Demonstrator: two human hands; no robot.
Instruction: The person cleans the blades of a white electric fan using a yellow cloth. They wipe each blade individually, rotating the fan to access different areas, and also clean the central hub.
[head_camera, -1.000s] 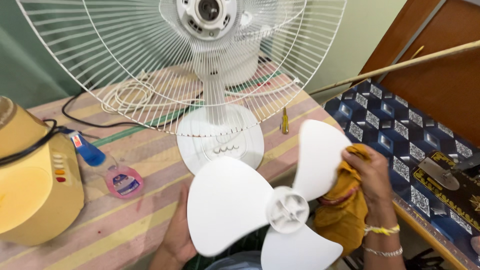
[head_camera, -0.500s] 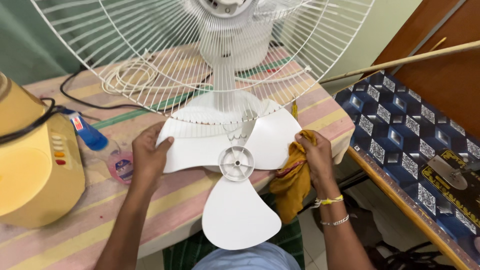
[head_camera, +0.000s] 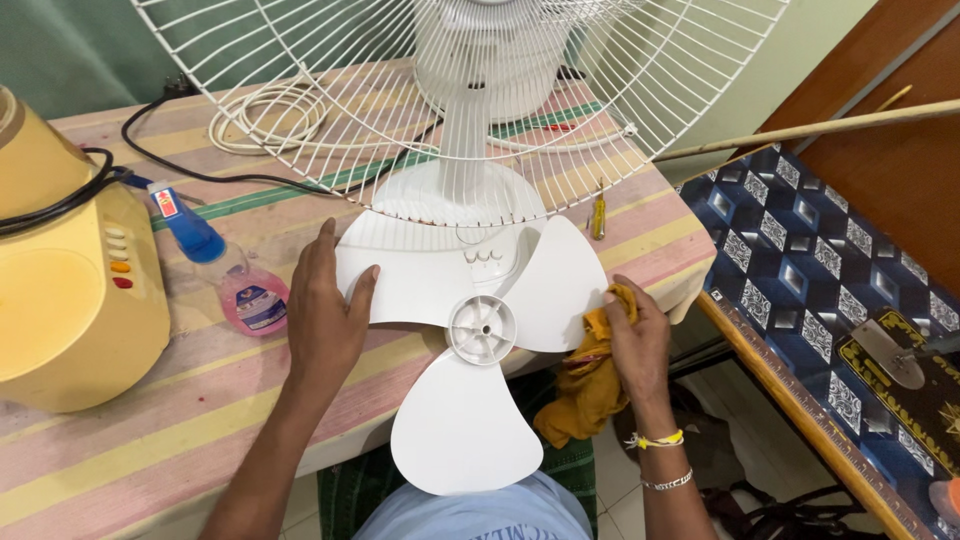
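the left hand (head_camera: 325, 315) lies spread flat on the white fan blade (head_camera: 470, 340), pinning it to the worktop (head_camera: 150, 420). the right hand (head_camera: 638, 335) pinches a yellow cloth (head_camera: 585, 385) against the blade's right edge.

The fan blade (head_camera: 470, 330) and wire guard (head_camera: 300, 120) are white. The cloth (head_camera: 585, 385) is mustard yellow, the appliance (head_camera: 60, 290) pale yellow. The tablecloth (head_camera: 180, 420) has pink, yellow and green stripes. The spray bottle (head_camera: 225, 270) is pink with a blue top.

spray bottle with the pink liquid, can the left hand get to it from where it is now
Probably yes. The spray bottle lies on the striped table just left of the left hand, with nothing between them. That hand would first have to leave the fan blade it presses on.
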